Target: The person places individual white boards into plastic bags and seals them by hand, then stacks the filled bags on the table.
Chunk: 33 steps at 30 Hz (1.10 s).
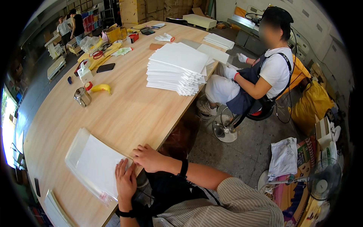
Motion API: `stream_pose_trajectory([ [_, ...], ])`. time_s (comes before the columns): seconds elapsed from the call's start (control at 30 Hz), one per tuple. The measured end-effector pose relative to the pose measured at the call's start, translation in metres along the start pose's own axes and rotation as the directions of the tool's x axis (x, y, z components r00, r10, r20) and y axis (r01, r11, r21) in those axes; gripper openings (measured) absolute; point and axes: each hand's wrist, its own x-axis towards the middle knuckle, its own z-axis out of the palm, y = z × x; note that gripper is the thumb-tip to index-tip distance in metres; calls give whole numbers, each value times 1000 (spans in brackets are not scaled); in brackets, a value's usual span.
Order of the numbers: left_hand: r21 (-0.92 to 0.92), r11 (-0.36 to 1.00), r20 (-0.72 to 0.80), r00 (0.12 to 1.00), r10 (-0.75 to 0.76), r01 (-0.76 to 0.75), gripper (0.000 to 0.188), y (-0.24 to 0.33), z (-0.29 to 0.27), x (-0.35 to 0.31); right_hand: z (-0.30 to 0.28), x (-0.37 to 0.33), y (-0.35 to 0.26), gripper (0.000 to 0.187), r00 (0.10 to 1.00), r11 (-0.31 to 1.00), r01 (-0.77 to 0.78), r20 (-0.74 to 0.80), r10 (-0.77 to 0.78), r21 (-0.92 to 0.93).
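A white paper sheet (99, 160) lies on a clear plastic sleeve (72, 152) near the table's front edge. Fingers stretched out, my left hand (125, 181) rests on the sheet's right end. Just beyond it, my right hand (148, 159) is closed at the table's edge, by the sheet's corner. Its fingers are curled together, and whatever is between them is hidden. Wristbands show on both my arms.
A tall stack of white sheets (176, 68) stands farther along the table. Beside it sits a gloved co-worker (276, 62). A metal cup (82, 97), banana (101, 88), phone (106, 68) and scissors (98, 54) lie left. A fan (321, 184) stands at right.
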Motion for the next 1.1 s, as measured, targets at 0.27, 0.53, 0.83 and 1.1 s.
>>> stream_pose_trajectory([
  [0.27,-65,998,-55,998,16,-19,30,-8,2,-1,-6,-7,-4,15,989,990,123,-70,-128,-75],
  [0.53,-116,993,-12,1000,-20,19,40,-11,-4,-5,-11,-10,-7,9,990,986,140,19,-139,-95],
  [0.83,-115,993,-38,999,-3,-2,48,-21,6,-10,-45,-63,-54,9,901,951,254,313,-299,178],
  [1.1,-118,993,-2,1000,25,-25,54,-21,1,-6,-74,-172,9,11,712,875,-295,699,-66,383],
])
